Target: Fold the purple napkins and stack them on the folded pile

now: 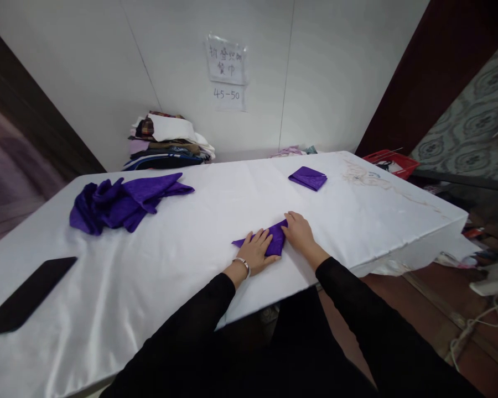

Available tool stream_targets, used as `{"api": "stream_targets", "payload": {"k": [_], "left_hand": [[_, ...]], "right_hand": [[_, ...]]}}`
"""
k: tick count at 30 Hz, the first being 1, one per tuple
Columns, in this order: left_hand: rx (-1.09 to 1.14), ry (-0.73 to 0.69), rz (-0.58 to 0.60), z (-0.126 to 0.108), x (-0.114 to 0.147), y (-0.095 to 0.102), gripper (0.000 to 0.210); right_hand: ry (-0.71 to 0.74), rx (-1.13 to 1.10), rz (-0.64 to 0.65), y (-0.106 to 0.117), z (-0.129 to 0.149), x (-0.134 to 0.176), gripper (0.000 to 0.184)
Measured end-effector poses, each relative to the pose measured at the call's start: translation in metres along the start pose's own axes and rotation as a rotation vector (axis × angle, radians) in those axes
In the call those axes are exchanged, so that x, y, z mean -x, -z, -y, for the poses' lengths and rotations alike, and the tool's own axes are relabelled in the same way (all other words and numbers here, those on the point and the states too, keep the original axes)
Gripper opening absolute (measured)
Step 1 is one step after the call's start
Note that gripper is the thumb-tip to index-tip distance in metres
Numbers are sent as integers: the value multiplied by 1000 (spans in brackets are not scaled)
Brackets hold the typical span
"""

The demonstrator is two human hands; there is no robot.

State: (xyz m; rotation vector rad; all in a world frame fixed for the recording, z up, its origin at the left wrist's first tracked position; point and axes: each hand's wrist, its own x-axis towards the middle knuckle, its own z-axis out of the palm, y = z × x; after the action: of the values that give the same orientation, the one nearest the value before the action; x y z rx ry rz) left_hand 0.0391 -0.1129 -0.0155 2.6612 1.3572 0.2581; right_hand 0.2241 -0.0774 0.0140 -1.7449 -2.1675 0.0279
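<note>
A purple cloth napkin (278,239), partly folded with a pointed left tip, lies on the white tablecloth (216,204) before me. My left hand (255,253), with a silver bracelet at its wrist, rests flat across the napkin, its fingers spread. At the napkin's right corner, my right hand (297,231) pinches the edge between thumb and fingers. Farther back to the right sits a second purple napkin (308,178), folded into a compact flat packet. On the left side of the table is a loose heap of crumpled purple cloth (124,203).
A dark flat board (29,296) lies at the left front of the table. Behind the far edge rises a pile of folded clothes (170,142). A handwritten paper sign (227,61) hangs on the wall. A red basket (398,163) stands past the right end.
</note>
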Motion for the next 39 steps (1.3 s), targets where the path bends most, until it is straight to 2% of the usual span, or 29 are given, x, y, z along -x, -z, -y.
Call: {"api": "stream_targets", "payload": {"k": [2,4,6,8,10,15,19,25,29,34,37,39], "left_hand": [[0,-5,2,1,0,1,76],[2,-10,10,1,1,3,75],[4,-15,18,-1,1,5,73],[9,-8,26,-1,1,6,74],[18,0,37,-2,1,6,77],[22,-6,19,-2,1,4,76],[29,4,15,-3,2,4,75],[47,123,26,1,17,8,76],[50,229,22,14,36,13,74],[68,387,14,42,64,21,68],[126,462,-44,57,74,23,61],[192,498,-130,62,76,24,52]], "right_hand": [[185,-72,13,0,17,0,45],[345,-172,96,-3,34,0,51],[416,-243,212,-9,46,-1,58],[385,-263,311,-16,48,-3,63],[294,-218,353,-23,40,-7,65],[153,-83,318,-30,11,-14,64],[129,-45,318,-30,2,-16,62],[137,-11,304,-32,-2,-14,64],[136,11,290,-35,-4,-15,65],[145,23,298,-37,-7,-16,64],[143,28,292,-37,-8,-17,63],[143,29,286,-38,-9,-17,62]]}}
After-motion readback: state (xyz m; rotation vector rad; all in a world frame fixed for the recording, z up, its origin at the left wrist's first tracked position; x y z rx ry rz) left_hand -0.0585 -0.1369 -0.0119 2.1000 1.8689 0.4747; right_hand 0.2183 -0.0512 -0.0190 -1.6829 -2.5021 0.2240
